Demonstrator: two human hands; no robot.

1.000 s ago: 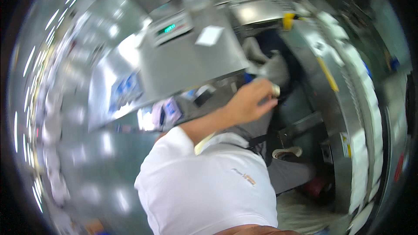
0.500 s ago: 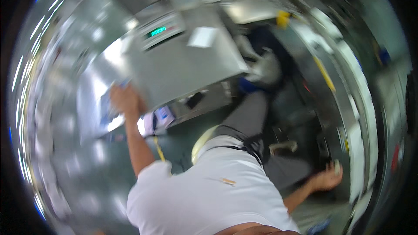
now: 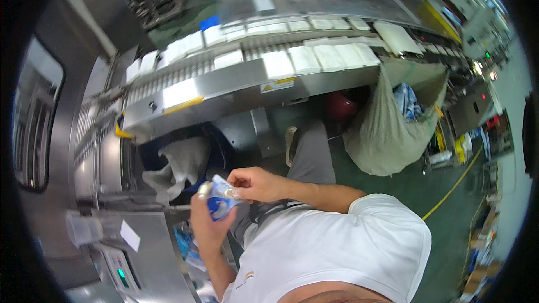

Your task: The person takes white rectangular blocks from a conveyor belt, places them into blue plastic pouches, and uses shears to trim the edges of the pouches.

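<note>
In front of my body, a small blue and white plastic packet [image 3: 223,197] is held between both hands. My left hand [image 3: 209,225] is closed around its lower left side. The fingers of my right hand [image 3: 255,184] pinch its right edge. A small pale, rounded thing [image 3: 204,191] shows at the tip of my left hand; I cannot tell what it is.
Ahead runs a steel conveyor [image 3: 224,81] carrying several white flat packs [image 3: 306,59]. A beige cloth sack [image 3: 387,129] hangs at the right. Grey cloth [image 3: 185,163] lies in a dark blue bin [image 3: 222,146]. A steel table [image 3: 154,247] with a digital scale [image 3: 120,272] stands lower left.
My view has turned from the scale table toward the conveyor. My left hand has left the table, and my right hand has come in from the far right; both now meet at the packet.
</note>
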